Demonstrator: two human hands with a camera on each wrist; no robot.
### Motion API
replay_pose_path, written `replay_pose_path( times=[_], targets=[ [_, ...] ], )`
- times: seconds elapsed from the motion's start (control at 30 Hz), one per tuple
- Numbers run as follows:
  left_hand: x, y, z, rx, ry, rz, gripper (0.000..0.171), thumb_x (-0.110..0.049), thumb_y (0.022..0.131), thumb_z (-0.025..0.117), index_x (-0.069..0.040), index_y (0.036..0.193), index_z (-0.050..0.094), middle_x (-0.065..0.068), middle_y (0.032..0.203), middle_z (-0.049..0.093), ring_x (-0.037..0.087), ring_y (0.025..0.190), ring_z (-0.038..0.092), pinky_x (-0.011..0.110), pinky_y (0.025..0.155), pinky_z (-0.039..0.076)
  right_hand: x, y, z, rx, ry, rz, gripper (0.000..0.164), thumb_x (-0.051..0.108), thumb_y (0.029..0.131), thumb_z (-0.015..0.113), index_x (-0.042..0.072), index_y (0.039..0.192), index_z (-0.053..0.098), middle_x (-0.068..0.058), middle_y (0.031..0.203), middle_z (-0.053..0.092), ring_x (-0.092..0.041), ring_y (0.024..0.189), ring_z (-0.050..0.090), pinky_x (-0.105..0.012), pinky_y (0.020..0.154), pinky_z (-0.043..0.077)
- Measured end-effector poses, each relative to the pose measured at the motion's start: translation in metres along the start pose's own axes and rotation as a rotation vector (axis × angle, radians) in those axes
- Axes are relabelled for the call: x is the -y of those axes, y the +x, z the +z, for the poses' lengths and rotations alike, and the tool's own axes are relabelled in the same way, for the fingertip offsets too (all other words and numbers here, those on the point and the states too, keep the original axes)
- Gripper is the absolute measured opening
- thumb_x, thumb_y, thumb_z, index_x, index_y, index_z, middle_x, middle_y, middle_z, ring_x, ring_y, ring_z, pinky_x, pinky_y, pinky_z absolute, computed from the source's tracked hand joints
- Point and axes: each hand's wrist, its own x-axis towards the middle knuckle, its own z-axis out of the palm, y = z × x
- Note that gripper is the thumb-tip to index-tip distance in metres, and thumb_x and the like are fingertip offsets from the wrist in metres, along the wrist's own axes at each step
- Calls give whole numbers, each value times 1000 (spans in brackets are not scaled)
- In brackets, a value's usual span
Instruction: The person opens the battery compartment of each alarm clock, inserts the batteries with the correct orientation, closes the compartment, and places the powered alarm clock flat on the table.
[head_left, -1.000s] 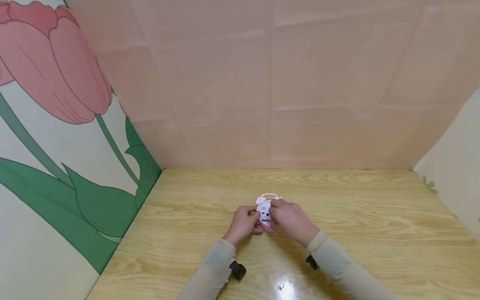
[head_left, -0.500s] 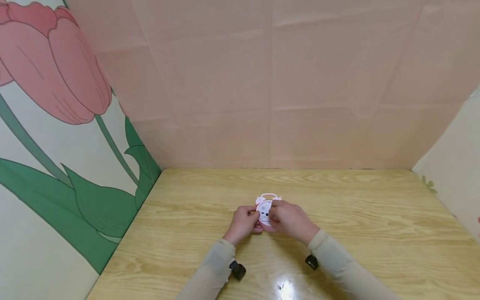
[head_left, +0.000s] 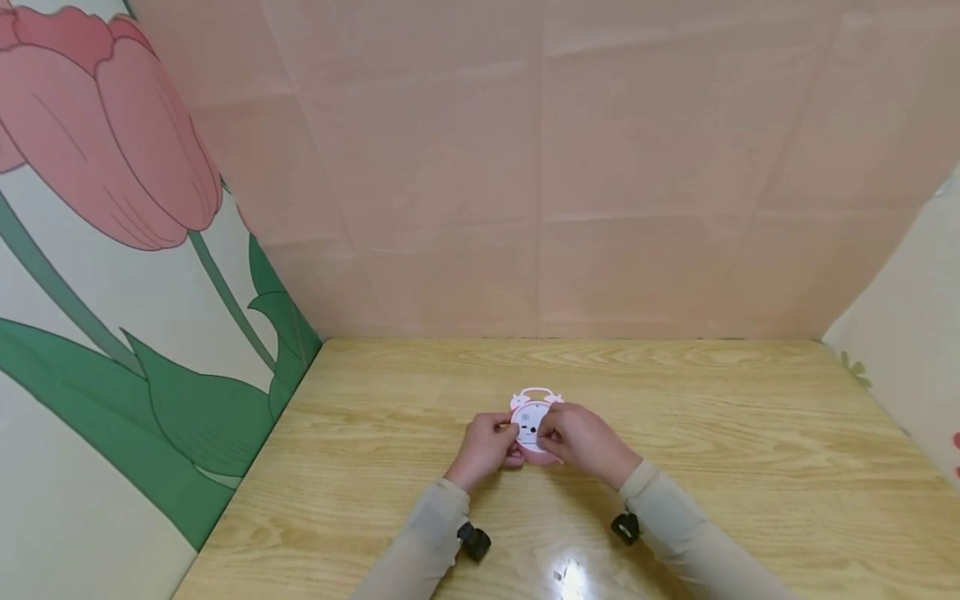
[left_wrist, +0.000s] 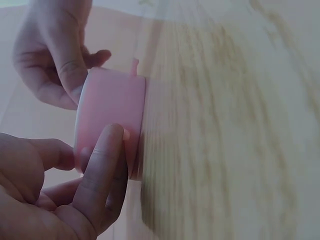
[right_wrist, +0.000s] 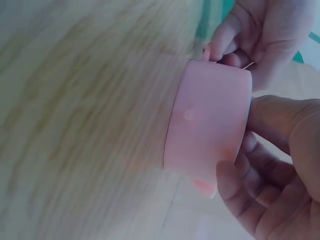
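A pink twin-bell alarm clock (head_left: 528, 413) stands upright on the table, its white back facing me in the head view. My left hand (head_left: 483, 447) grips the clock's left side, thumb at the back edge and fingers on the pink casing. Curled fingers of my right hand (head_left: 587, 439) pinch at the right part of the back; what lies between the fingertips is hidden. The left wrist view shows the clock's pink side wall (left_wrist: 112, 102) with both hands at it. From the right wrist, the casing (right_wrist: 207, 112) appears with the right thumb at its back rim.
The wooden table (head_left: 390, 392) runs back to a pink cloth-like backdrop (head_left: 540, 183). A tulip-patterned wall (head_left: 150, 292) borders the left, a pale wall (head_left: 911, 333) the right. Black wrist cameras (head_left: 474, 542) hang under both sleeves.
My right hand has shifted slightly down at the clock's back, its fingers changing position, and more of the upper right back shows. The left hand and the clock stay nearly still.
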Motion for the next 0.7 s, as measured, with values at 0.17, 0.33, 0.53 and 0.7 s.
replay_pose_path(
  times=[0.17,0.33,0.53,0.7],
  targets=[
    [0,2,0,5,7,-1,34,2,91,53,8,122,65,13,70,65,16,59,64,36,60,65,-1,-2,4,-48,-109,-106,16,5,82,75,16,75,64,6,82,58,-8,73,52,-23,61,52],
    [-1,2,-1,11,10,-3,33,2,92,53,8,123,65,12,71,66,17,61,65,36,61,66,1,-2,4,-78,-138,-143,19,2,78,75,15,74,62,5,82,56,-10,70,51,-22,56,51],
    [-2,1,0,4,32,-12,33,1,94,53,7,124,64,17,75,68,19,63,66,38,63,66,5,0,2,-48,-132,-114,20,0,74,74,15,70,61,5,79,54,-8,66,46,-19,53,46],
    [-2,2,-1,12,38,-25,33,1,94,52,7,125,64,13,74,66,17,63,66,33,61,65,5,2,2,-52,-168,-126,23,1,69,73,17,65,57,6,76,50,-8,62,43,-19,48,41]
  ],
)
